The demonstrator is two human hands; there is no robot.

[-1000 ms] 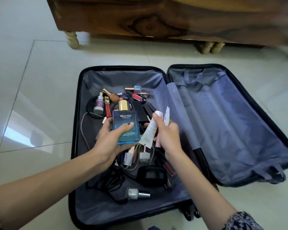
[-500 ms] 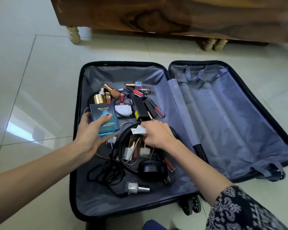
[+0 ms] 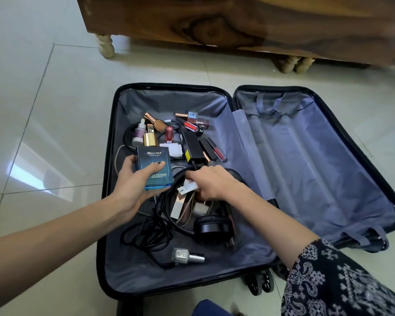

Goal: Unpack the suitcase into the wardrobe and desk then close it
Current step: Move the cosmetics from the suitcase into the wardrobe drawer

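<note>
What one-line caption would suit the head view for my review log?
Left hand holds a blue cologne bottle over the open suitcase while the right hand grips a white tube inside it.

home bedroom, tiled floor (image 3: pixel 43 110), wooden furniture (image 3: pixel 214 23)

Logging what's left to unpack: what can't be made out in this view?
Head view only:
- Whether the right hand grips the white tube: its fingers hide the contact.
- Headphones: far earcup mostly under the right hand.
- Wooden furniture: top cut off by the frame edge.
- Silver bottle: label too small.
</note>
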